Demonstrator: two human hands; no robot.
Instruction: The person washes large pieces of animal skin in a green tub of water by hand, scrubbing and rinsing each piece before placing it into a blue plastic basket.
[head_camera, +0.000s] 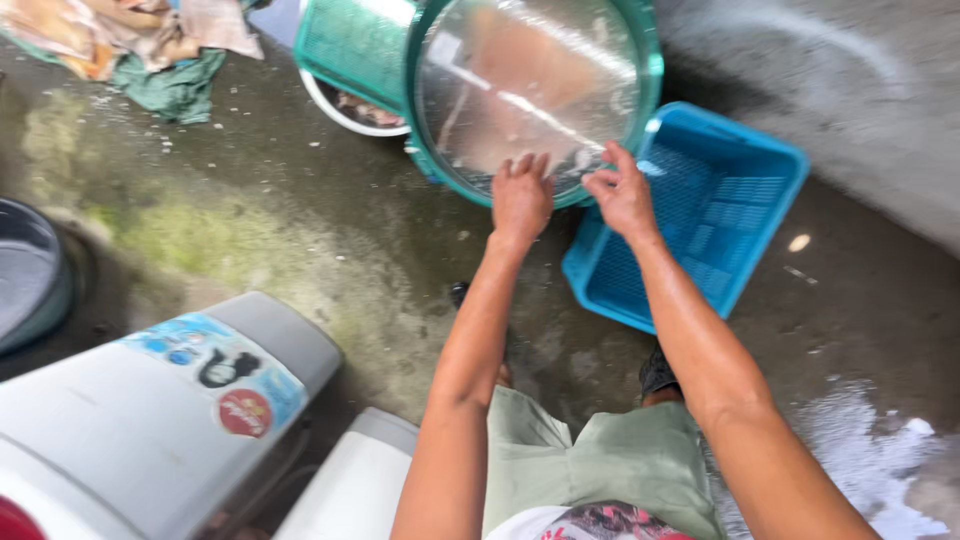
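Green shorts (620, 460) below, both hands—left hand (521, 200), right hand (622, 195)—grip the tipped teal basin (650, 70), water draining—blue basket (740, 190) waits unused.

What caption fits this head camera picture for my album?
Both hands, left and right, tip a green tub of water beside a blue basket.

Both arms outstretched, left hand (521, 200) and right hand (622, 195) side by side

Teal-green round basin (650, 70) holding cloudy water; bright blue perforated basket (730, 200); second teal basket (350, 45); grey wet concrete floor (300, 230) with green mossy patches; pale green shorts (620, 460); grey-white machine lid (130, 420) bearing blue and red stickers
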